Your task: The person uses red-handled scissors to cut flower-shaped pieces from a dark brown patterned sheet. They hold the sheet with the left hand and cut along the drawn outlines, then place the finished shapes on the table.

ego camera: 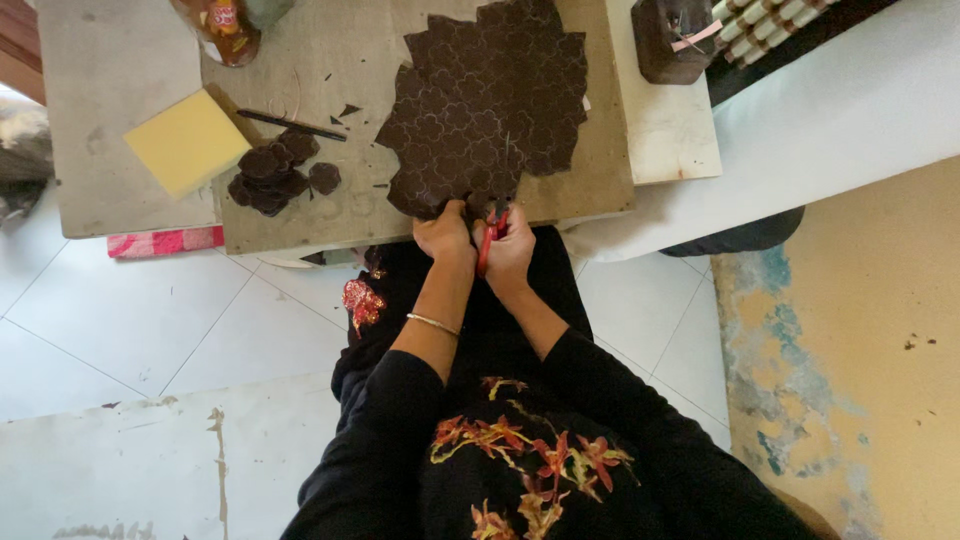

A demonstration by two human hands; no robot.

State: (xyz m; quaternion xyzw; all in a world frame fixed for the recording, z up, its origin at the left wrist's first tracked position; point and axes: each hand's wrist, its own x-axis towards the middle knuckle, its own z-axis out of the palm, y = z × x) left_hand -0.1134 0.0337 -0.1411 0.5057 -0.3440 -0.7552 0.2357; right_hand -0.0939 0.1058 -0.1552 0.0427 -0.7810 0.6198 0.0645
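The left hand [443,236] is pinching the near edge of a dark brown patterned sheet [485,105] lying on the counter [300,215], while the right hand [510,245] is closing around red-handled scissors [490,235] whose blades are biting into that same edge. With both hands touching and the thumb sitting just beside the blades, a careless snip is risking a nicked finger or a cut straying across the scalloped outline. The sheet is overhanging the counter's edge, so tugging may be dragging it toward the small pile of cut pieces [272,175].
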